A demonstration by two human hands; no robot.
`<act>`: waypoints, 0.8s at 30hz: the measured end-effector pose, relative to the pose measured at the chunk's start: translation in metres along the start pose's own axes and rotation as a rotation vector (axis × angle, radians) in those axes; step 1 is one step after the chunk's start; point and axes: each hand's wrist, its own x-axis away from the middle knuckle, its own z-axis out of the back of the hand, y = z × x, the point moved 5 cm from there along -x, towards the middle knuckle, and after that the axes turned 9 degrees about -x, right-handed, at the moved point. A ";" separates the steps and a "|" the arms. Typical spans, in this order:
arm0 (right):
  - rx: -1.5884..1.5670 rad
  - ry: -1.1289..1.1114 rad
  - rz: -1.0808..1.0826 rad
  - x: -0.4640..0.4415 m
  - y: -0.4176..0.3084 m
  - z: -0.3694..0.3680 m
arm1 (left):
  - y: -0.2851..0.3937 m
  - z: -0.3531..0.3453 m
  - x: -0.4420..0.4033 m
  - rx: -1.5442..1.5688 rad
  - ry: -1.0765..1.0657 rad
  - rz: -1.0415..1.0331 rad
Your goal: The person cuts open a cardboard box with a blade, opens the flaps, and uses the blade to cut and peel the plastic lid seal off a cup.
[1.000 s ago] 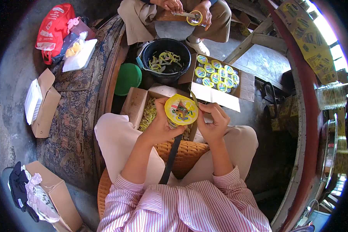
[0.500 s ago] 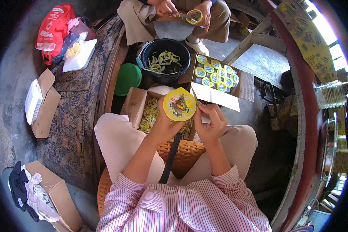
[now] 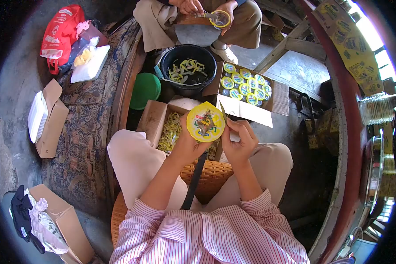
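Note:
My left hand grips a cup with a printed yellow lid, its top turned up toward me. Pinched in my right hand is a small knife, its thin blade upright along the right rim of the lid. Below the cup, partly hidden by my left hand, yellow trimmings lie in an open cardboard box in front of my knees.
Opposite me, a person's hands hold another cup and a knife. Between us stand a black bucket with yellow strips inside, a green round lid or basin, and a cardboard box of several yellow-lidded cups. A wooden frame stands right.
The cup in my left hand has turned, so its lid print sits at another angle, and it is slightly lower. Opposite, the other person's cup has shifted left and down.

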 end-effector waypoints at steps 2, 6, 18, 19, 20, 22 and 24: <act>-0.023 -0.010 -0.006 0.000 0.001 0.001 | -0.001 0.000 0.000 -0.015 -0.024 -0.005; -0.003 -0.022 -0.016 -0.001 -0.002 0.003 | 0.004 0.004 -0.002 -0.110 -0.033 -0.073; -0.019 -0.057 0.017 -0.008 -0.003 0.005 | 0.021 0.008 -0.004 -0.002 -0.050 -0.076; -0.018 -0.064 0.013 -0.008 -0.003 0.005 | 0.022 0.008 -0.004 -0.022 -0.049 -0.086; -0.020 -0.043 0.006 -0.008 -0.003 0.006 | 0.017 0.009 -0.004 0.011 -0.034 -0.067; -0.026 -0.002 -0.007 -0.007 -0.002 0.006 | 0.007 0.010 -0.005 0.075 -0.003 -0.030; -0.006 -0.009 0.007 -0.007 -0.005 0.005 | 0.002 0.015 -0.008 0.005 -0.045 -0.034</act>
